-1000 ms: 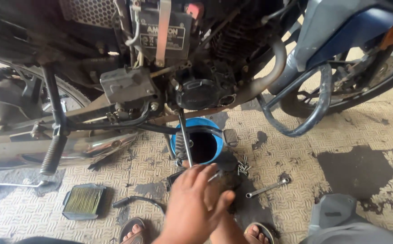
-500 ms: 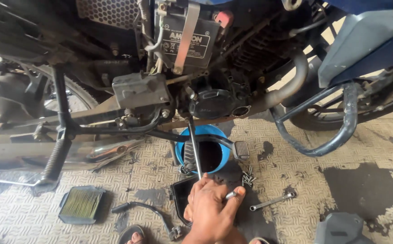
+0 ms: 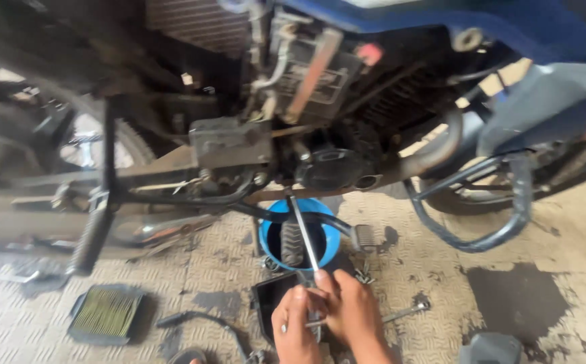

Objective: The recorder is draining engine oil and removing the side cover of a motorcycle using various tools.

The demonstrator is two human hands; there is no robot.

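One long rod (image 3: 304,232) rose from two hands to the bike (image 3: 320,135). The left hand (image 3: 298,322) and right hand (image 3: 355,313) gripped its low end. One blue tub (image 3: 300,236) sat behind the rod, one spanner (image 3: 407,311) beside the hands.

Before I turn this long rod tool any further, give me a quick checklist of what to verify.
1. Both hands on the tool: ok. Left hand and right hand grip the lower end of the long rod tool.
2. Tool tip seated on its fastener under the engine: cannot tell, hidden.
3. Blue pan sits below the engine: ok.
4. Floor dry: not ok, dark stains.
5. Loose wrench clear of the hands: ok, lies apart.
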